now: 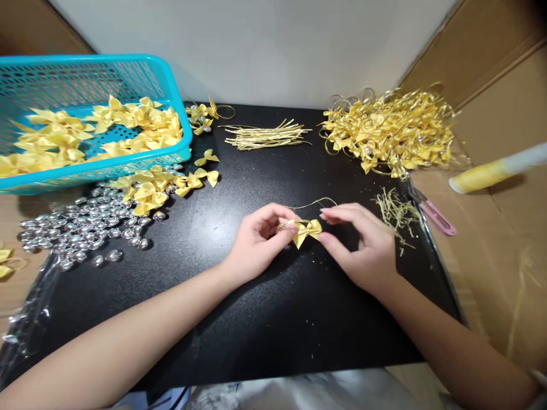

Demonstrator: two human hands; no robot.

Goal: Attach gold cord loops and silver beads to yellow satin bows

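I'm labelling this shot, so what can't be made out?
In the head view:
Basket: left end cut off by the picture's edge.
Left hand: its grip on the bow is partly hidden by its thumb.
Silver beads: some lie hidden under yellow bows.
Gold scraps: too small to count.

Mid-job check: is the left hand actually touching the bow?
Touching. The head view shows the left hand pinching the bow, its thumb overlapping the bow's left end with no gap between them.
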